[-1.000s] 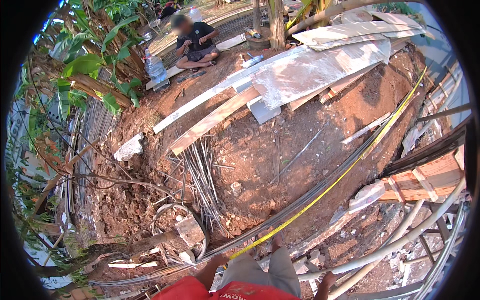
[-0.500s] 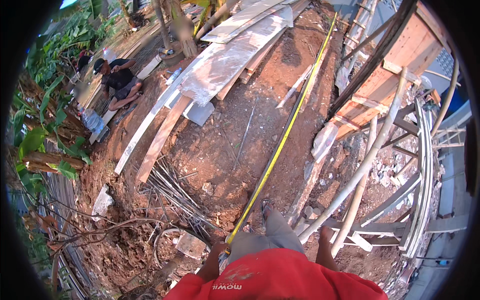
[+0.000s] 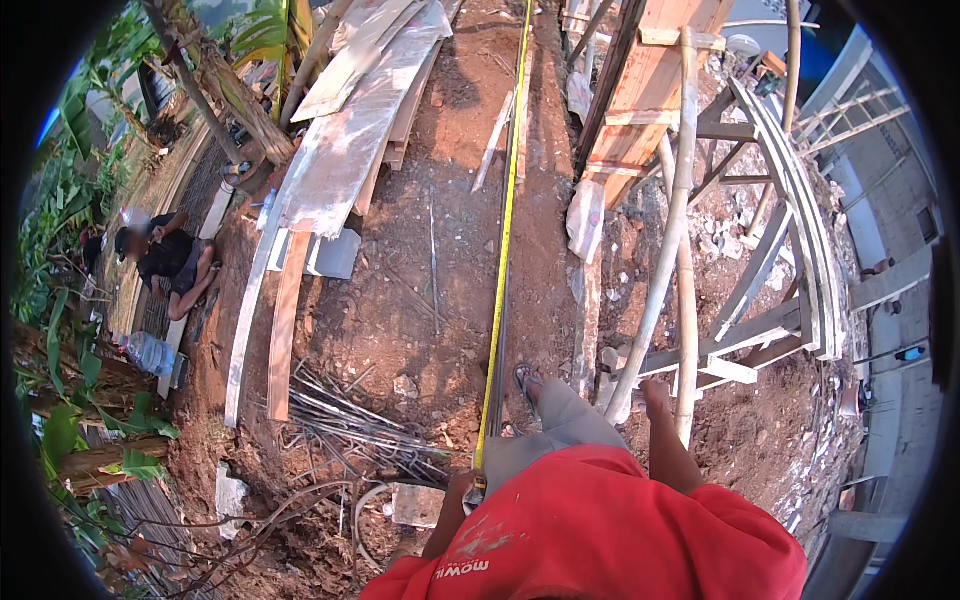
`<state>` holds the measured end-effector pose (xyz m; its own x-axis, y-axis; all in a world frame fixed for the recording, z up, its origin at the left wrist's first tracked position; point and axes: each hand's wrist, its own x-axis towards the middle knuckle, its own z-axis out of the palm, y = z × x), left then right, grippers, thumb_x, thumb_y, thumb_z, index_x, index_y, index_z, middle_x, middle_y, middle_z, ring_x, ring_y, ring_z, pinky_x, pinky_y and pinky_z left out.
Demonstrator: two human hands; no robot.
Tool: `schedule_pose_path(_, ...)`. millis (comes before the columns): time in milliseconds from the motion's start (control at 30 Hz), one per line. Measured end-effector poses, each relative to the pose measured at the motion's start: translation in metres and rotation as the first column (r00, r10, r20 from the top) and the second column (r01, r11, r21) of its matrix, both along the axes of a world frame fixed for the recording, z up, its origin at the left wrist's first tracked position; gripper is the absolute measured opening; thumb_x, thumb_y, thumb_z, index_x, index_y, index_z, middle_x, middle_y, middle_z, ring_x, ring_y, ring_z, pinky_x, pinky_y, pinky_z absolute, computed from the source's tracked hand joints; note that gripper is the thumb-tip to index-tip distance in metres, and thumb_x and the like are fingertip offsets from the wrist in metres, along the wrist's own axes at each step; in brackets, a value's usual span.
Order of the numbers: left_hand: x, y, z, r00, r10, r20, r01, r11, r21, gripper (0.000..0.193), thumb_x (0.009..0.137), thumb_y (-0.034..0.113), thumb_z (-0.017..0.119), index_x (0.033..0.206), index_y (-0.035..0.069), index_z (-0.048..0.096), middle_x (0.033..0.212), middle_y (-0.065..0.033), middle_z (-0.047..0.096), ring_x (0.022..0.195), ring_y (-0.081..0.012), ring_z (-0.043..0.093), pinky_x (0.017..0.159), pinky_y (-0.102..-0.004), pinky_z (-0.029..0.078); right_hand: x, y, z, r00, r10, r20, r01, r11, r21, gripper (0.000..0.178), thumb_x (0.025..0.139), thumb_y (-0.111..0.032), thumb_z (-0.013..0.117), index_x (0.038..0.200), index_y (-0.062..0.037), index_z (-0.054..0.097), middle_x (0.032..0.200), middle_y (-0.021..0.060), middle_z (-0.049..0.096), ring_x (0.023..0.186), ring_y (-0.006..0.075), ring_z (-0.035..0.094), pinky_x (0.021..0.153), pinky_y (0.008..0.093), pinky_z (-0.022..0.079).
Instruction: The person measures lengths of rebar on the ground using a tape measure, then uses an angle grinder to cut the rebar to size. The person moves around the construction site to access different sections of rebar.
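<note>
1 extended yellow measuring tape (image 3: 498,300) sits in the left fingers (image 3: 469,481).

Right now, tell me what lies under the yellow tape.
Dark rods on reddish soil show along the right edge of the yellow tape; whatever lies directly beneath its strip is covered.
</note>
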<state>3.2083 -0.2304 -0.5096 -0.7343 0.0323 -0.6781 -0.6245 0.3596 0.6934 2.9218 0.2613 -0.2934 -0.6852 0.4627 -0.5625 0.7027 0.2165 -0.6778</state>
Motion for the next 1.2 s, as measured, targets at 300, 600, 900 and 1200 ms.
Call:
schedule_pose_path(300, -0.018, 0.0, 0.051, 0.915, 0.235, 0.327, -0.195, 0.969, -0.152, 0.038, 0.097, 0.039, 0.058, 0.109, 0.007, 0.075, 0.089, -0.0159, 0.071, 0.086, -0.0267, 0.066, 0.081, -0.0407, 0.049, 0.042, 0.004, -0.012, 0.979, -0.092, 0.183, 0.106, 0.992, -0.069, 0.023, 0.086, -0.014, 0.064, 0.1, 0.0042, 0.068, 0.085, 0.0166, 0.073, 0.062, 0.025, 0.07, 0.047, 0.0377, 0.048)
schedule_pose_path(600, -0.029, -0.011, 0.076, 0.975, 0.054, 0.213, -0.03, 0.993, -0.117, 0.04, 0.097, 0.037, 0.063, 0.113, 0.003, 0.074, 0.098, -0.0152, 0.074, 0.092, -0.0247, 0.066, 0.084, -0.0389, 0.049, 0.068, -0.015, -0.049, 0.951, -0.117, 0.287, 0.164, 0.976, -0.146, 0.023, 0.09, -0.013, 0.059, 0.105, 0.0012, 0.069, 0.091, 0.0152, 0.074, 0.065, 0.0228, 0.071, 0.053, 0.0344, 0.054)
schedule_pose_path(900, -0.037, -0.006, 0.072, 0.918, 0.095, 0.385, -0.064, 0.994, -0.094, 0.038, 0.099, 0.034, 0.06, 0.11, 0.0, 0.073, 0.093, -0.0118, 0.073, 0.087, -0.0209, 0.065, 0.08, -0.0371, 0.049, 0.107, -0.002, -0.026, 0.951, -0.193, 0.242, 0.222, 0.97, -0.097, 0.021, 0.087, -0.017, 0.06, 0.099, -0.0017, 0.068, 0.081, 0.0111, 0.073, 0.063, 0.02, 0.069, 0.053, 0.0324, 0.051)
schedule_pose_path(1200, -0.04, 0.003, 0.064, 0.889, 0.153, 0.432, -0.176, 0.984, 0.015, 0.03, 0.1, 0.029, 0.061, 0.102, 0.003, 0.074, 0.085, -0.0035, 0.07, 0.077, -0.0138, 0.063, 0.073, -0.0313, 0.049, 0.207, 0.028, -0.035, 0.839, -0.42, 0.346, 0.439, 0.898, 0.025, 0.019, 0.09, -0.011, 0.056, 0.103, -0.0011, 0.064, 0.081, 0.0115, 0.072, 0.058, 0.0197, 0.065, 0.05, 0.0304, 0.05)
